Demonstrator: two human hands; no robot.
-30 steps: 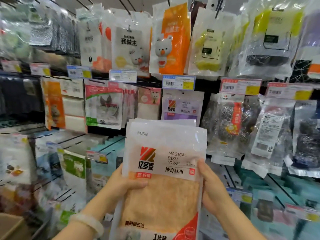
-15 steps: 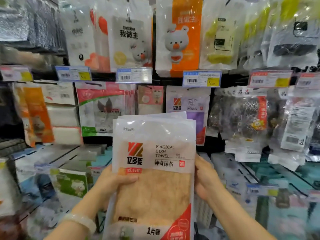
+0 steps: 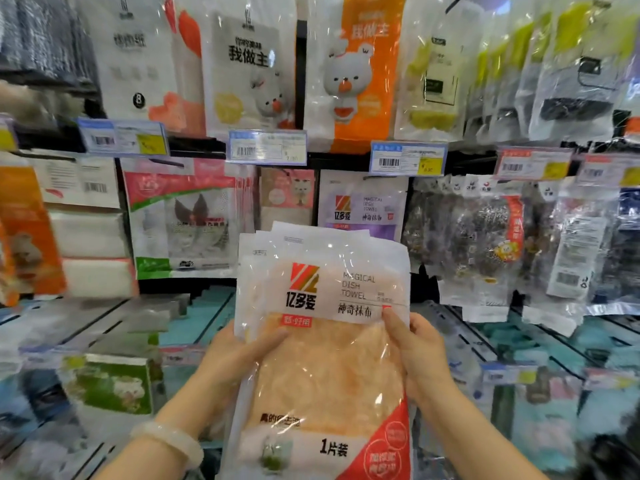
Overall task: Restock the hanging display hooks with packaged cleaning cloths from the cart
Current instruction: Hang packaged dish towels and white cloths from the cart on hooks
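Change: towel packs (image 3: 322, 327) are sitting a little higher and closer to the rack than half a second ago; the hanging goods are filling more of the view.
Hands: left hand (image 3: 239, 355) is gripping the left edge of the packs, thumb lying across the front; right hand (image 3: 420, 355) is gripping the right edge, thumb on the white label band. Both are clamped on the same stack, one at each side.
Packs: several are being held together upright, tops fanning slightly; front one is showing an orange cloth and the words "MAGICAL DISH TOWEL".
Position: stack is being held in front of the middle row, just below a hanging purple pack (image 3: 362, 206) of the same brand.
Wrist: pale bangle (image 3: 173, 441) is sitting on the left wrist.
Rack: price tags (image 3: 408, 157) are lining the rail above; steel scourers (image 3: 481, 237) are hanging to the right, orange bear pack (image 3: 360, 71) above.
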